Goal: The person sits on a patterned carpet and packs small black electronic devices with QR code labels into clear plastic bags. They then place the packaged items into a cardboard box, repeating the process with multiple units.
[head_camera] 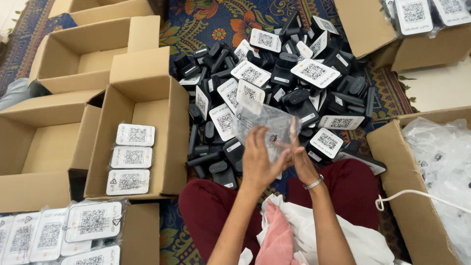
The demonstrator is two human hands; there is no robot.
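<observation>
Both hands up over the lap: left hand [258,159] and right hand [300,159] each pinch an edge of a clear plastic bag [262,122], fingers clamped on the film, bag fanning up and away from the fingertips toward the pile of black devices [289,73] with white code labels on the patterned rug [216,19]. Can't tell if anything is inside the bag. Left of the hands an open cardboard box [162,122] holds three bagged units [131,157] in a column; box of empty bags [441,162] at right.
</observation>
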